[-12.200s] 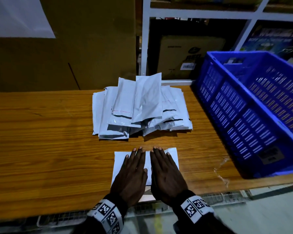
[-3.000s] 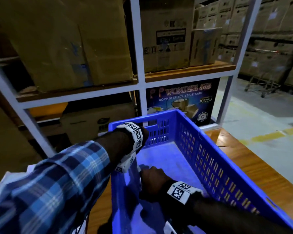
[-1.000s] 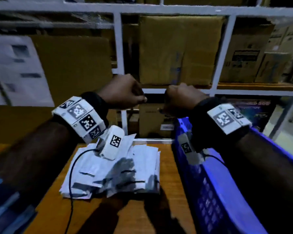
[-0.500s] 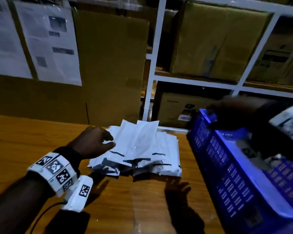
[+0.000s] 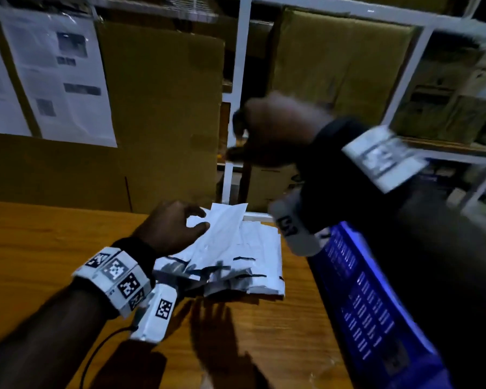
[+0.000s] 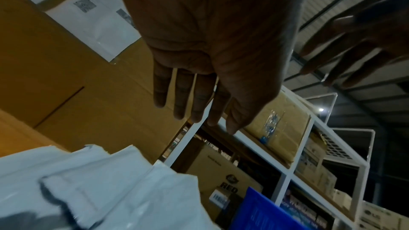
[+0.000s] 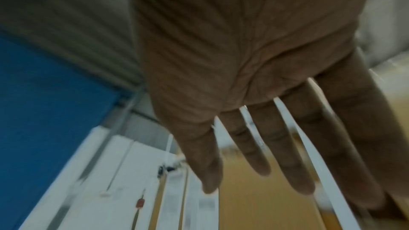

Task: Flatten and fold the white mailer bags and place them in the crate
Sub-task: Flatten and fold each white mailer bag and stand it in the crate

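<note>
A loose pile of white mailer bags (image 5: 236,256) lies on the wooden table (image 5: 40,248), left of the blue crate (image 5: 362,299). My left hand (image 5: 199,220) hovers at the pile's upper left with its thumb and fingers spread over the top bag, holding nothing. In the left wrist view that hand (image 6: 192,116) shows straight fingers above the bags (image 6: 99,181). My right hand (image 5: 244,136) is raised in the air above the pile and crate, blurred by motion. In the right wrist view its fingers (image 7: 261,160) are straight and empty, beside the crate (image 7: 44,111).
White metal shelving (image 5: 236,108) with cardboard boxes (image 5: 334,66) stands behind the table. A large cardboard sheet (image 5: 157,108) with printed papers (image 5: 59,80) leans at the back left. The crate's inside is hidden. Bare tabletop lies left of and in front of the pile.
My left hand has moved from the pile's left edge onto the top bag. My right hand has swung left from over the crate and now hangs above the pile.
</note>
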